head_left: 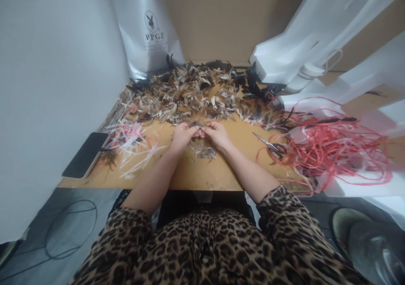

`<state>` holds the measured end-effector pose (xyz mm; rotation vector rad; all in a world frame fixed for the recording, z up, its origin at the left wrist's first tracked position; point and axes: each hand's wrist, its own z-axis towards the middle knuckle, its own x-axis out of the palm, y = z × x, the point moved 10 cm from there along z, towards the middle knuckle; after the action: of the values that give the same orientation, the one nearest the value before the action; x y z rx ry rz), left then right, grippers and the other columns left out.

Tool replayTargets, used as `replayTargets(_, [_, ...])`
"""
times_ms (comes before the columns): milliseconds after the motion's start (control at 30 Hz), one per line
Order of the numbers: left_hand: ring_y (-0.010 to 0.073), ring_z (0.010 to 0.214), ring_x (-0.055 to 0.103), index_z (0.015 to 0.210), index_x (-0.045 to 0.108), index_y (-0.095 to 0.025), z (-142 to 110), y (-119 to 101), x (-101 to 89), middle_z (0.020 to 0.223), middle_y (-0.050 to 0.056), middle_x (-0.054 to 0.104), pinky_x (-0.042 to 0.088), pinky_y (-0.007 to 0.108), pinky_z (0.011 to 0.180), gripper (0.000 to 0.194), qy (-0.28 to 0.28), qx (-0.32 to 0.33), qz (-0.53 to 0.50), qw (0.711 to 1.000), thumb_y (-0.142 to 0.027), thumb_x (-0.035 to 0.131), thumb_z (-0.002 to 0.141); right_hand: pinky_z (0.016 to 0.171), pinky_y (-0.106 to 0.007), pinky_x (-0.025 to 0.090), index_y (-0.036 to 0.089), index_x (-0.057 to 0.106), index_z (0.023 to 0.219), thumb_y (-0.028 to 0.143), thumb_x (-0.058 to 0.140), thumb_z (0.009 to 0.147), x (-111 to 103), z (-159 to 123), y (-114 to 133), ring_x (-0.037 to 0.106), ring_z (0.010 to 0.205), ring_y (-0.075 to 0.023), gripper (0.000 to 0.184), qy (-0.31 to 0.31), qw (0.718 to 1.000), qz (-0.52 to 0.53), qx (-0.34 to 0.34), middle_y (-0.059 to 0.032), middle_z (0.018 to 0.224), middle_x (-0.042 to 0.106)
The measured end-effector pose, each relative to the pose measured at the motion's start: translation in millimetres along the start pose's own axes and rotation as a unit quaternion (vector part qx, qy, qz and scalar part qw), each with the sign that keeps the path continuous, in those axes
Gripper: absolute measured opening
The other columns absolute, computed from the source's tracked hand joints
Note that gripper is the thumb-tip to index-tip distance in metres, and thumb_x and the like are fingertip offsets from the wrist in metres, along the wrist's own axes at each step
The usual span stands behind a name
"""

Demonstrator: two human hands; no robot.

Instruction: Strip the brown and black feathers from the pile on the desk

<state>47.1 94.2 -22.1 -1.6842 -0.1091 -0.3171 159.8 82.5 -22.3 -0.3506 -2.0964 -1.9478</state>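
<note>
Both hands meet at the middle of the tabletop, just in front of a wide heap of brown, white and black feathers (196, 91). My left hand (185, 134) is closed, thumb and fingers pinching one side of a small feather bunch (199, 132) with pink at its base. The other side of that bunch is pinched by my right hand (217, 134). Fingertips partly hide where they grip it. Below the hands lie loose grey feather scraps (202, 150). Scissors (272, 145) with dark handles rest to the right of my right hand.
Red plastic ribbon (341, 150) lies tangled at the right. White and pink strips (133, 141) are scattered at the left, beside a phone (86, 155) on the table's edge (190, 184). A white printed bag (152, 36) stands behind; a white wall-like panel rises at the left.
</note>
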Motion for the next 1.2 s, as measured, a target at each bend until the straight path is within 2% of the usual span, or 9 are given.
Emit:
replayTargets(167, [0.0080, 0.049, 0.059, 0.063, 0.059, -0.012, 2.4, 1.9, 0.0, 0.058, 0.002, 0.065, 0.051, 0.021, 0.056, 0.026, -0.007, 0.004, -0.016, 1.000, -0.027, 0.077, 0.054, 0.056, -0.021, 0.053, 0.016, 0.058, 0.065, 0.037, 0.086, 0.044, 3.7, 1.3, -7.8, 0.059, 0.050, -0.0076, 0.040, 0.013, 0.999, 0.039, 0.030, 0.0031, 0.056, 0.064])
replayTargets(333, [0.0081, 0.047, 0.056, 0.058, 0.057, -0.013, -0.8, -6.7, -2.5, 0.054, 0.000, 0.062, 0.049, 0.022, 0.053, 0.028, -0.025, 0.028, -0.019, 0.999, -0.028, 0.080, 0.051, 0.056, -0.021, 0.054, 0.017, 0.057, 0.062, 0.036, 0.089, 0.039, 3.8, -1.1, -6.0, 0.061, 0.051, -0.0085, 0.044, 0.008, 0.996, 0.071, 0.045, 0.0027, 0.054, 0.064])
replayTargets(500, [0.0104, 0.053, 0.058, 0.064, 0.059, -0.015, -6.1, -18.4, -4.4, 0.059, 0.000, 0.064, 0.051, 0.026, 0.057, 0.031, -0.041, 0.062, 0.023, 0.997, -0.030, 0.082, 0.049, 0.061, -0.024, 0.054, 0.015, 0.063, 0.066, 0.037, 0.086, 0.046, 4.0, -3.8, 3.7, 0.062, 0.055, -0.0104, 0.038, 0.024, 0.999, -0.005, 0.030, -0.0003, 0.059, 0.067])
replayTargets(633, [0.0102, 0.055, 0.058, 0.068, 0.054, -0.016, -7.1, -22.5, -7.3, 0.061, -0.002, 0.063, 0.050, 0.026, 0.059, 0.039, -0.050, 0.081, 0.013, 0.995, -0.029, 0.084, 0.047, 0.061, -0.023, 0.050, 0.013, 0.067, 0.069, 0.036, 0.084, 0.050, 8.3, -7.7, 13.8, 0.059, 0.055, -0.0090, 0.034, 0.053, 0.997, -0.062, 0.008, -0.0008, 0.063, 0.069])
replayTargets(733, [0.0093, 0.053, 0.058, 0.070, 0.052, -0.015, -6.5, -19.6, -2.2, 0.061, -0.002, 0.063, 0.049, 0.024, 0.057, 0.041, -0.015, 0.064, -0.023, 0.998, -0.030, 0.084, 0.048, 0.058, -0.023, 0.047, 0.014, 0.066, 0.064, 0.037, 0.083, 0.052, 10.6, -10.0, 19.2, 0.058, 0.054, -0.0091, 0.031, 0.072, 0.994, -0.079, 0.000, 0.0000, 0.059, 0.066])
replayTargets(867, [0.0081, 0.053, 0.058, 0.077, 0.057, -0.014, -8.3, -14.5, 11.6, 0.065, -0.001, 0.065, 0.048, 0.022, 0.056, 0.040, 0.052, 0.026, -0.077, 0.995, -0.030, 0.083, 0.051, 0.058, -0.023, 0.045, 0.014, 0.063, 0.062, 0.039, 0.082, 0.053, 10.9, -10.1, 21.9, 0.057, 0.054, -0.0096, 0.033, 0.089, 0.993, -0.084, -0.006, -0.0010, 0.058, 0.066])
replayTargets(1033, [0.0074, 0.059, 0.061, 0.086, 0.063, -0.015, -9.1, -14.6, 10.7, 0.072, 0.000, 0.068, 0.048, 0.020, 0.060, 0.039, 0.047, 0.025, -0.064, 0.997, -0.031, 0.081, 0.056, 0.051, -0.021, 0.036, 0.014, 0.062, 0.062, 0.043, 0.079, 0.058, 5.3, -8.9, 21.1, 0.050, 0.050, -0.0080, 0.035, 0.074, 0.988, -0.134, -0.013, 0.0005, 0.055, 0.062])
replayTargets(1133, [0.0074, 0.054, 0.058, 0.076, 0.066, -0.013, -8.2, -13.5, 9.1, 0.065, 0.000, 0.067, 0.047, 0.021, 0.056, 0.031, 0.049, 0.028, -0.024, 0.998, -0.032, 0.081, 0.057, 0.048, -0.021, 0.031, 0.014, 0.062, 0.063, 0.043, 0.076, 0.063, 9.3, -11.2, 20.6, 0.044, 0.047, -0.0068, 0.033, 0.095, 0.980, -0.174, -0.020, 0.0018, 0.053, 0.058])
replayTargets(1200, [0.0084, 0.051, 0.057, 0.069, 0.067, -0.012, -7.8, -12.8, 7.3, 0.060, 0.000, 0.066, 0.047, 0.023, 0.056, 0.029, 0.045, 0.030, -0.007, 0.999, -0.033, 0.082, 0.055, 0.051, -0.021, 0.033, 0.013, 0.063, 0.064, 0.044, 0.075, 0.065, 13.2, -12.4, 21.2, 0.046, 0.050, -0.0071, 0.032, 0.113, 0.978, -0.176, -0.028, 0.0008, 0.057, 0.060])
